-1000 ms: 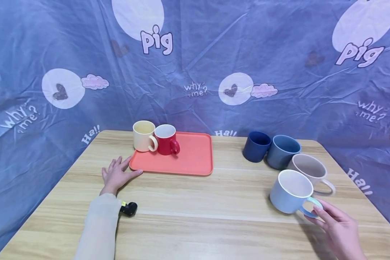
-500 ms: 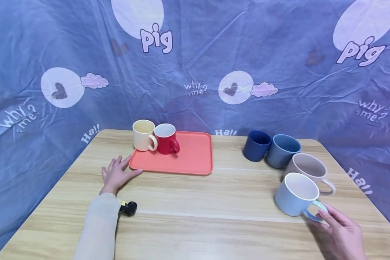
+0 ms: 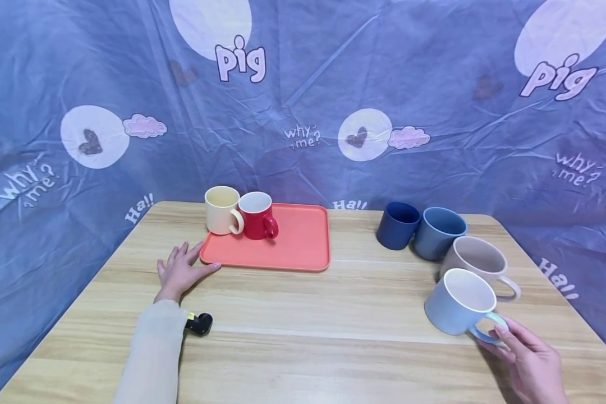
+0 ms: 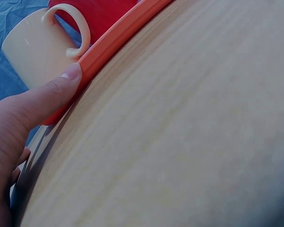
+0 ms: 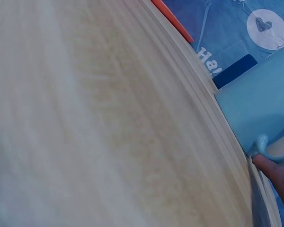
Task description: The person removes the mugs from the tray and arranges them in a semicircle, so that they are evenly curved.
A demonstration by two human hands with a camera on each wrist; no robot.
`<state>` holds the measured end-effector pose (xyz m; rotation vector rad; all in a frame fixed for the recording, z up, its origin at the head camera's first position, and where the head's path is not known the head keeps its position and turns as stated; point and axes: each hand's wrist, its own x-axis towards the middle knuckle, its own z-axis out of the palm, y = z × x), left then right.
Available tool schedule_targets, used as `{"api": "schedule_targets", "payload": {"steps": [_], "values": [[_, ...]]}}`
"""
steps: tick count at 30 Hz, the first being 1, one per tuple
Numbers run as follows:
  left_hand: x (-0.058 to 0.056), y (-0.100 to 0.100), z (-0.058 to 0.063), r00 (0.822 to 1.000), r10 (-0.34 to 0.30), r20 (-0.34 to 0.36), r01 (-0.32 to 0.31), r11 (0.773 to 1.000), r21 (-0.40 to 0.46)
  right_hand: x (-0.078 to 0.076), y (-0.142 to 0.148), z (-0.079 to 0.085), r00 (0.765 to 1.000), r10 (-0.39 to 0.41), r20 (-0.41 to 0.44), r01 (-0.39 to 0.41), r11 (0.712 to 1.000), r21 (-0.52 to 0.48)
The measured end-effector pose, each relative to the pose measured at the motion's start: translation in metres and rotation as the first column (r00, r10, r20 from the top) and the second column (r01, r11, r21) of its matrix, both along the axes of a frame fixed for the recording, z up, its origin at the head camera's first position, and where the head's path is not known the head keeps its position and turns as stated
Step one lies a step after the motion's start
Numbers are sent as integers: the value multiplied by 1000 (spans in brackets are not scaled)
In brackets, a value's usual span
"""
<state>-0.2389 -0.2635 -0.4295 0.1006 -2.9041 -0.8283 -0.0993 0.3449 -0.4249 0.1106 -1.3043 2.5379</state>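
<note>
By its handle, my right hand (image 3: 532,359) pinches a light blue mug (image 3: 454,306) with a white inside, which leans slightly; the right wrist view shows this mug (image 5: 260,97) at its right edge, fingertips at the handle. At the left, my left hand (image 3: 179,275) has its fingers spread beside the near left corner of a coral red tray (image 3: 303,241). Its thumb (image 4: 54,92) touches the tray rim in the left wrist view. On the tray stand a cream mug (image 3: 221,216) and a red mug (image 3: 255,221), side by side, handles toward the right front.
Behind the light blue mug, a beige mug (image 3: 477,258), a grey-blue mug (image 3: 436,238) and a dark blue mug (image 3: 396,230) stand in a slanting row. A printed blue cloth (image 3: 303,101) hangs behind the wooden table (image 3: 308,336). A black device (image 3: 199,324) shows at the left sleeve.
The right hand has shifted the light blue mug slightly right and nearer, mostly in the first half second. The left hand, the tray and the other mugs have stayed in place.
</note>
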Motion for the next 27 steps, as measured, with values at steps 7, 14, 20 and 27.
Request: {"api": "schedule_targets", "payload": {"steps": [7,14,20,27], "values": [[0,2,1,1000,2,14,-2,1000,10,1,0,0,1000,21,-19,-21,1000,-7],[0,2,1,1000,3,11,-3,1000,2,1,4,3,996,90,26,-90,996,-11],[2,2,2,1000,6,14,-6,1000,7,1,6,4,982,190,-19,-190,982,-17],[2,1,4,1000,5,21,-5,1000,4,2,9,8,961,276,-5,-276,961,-37]]}}
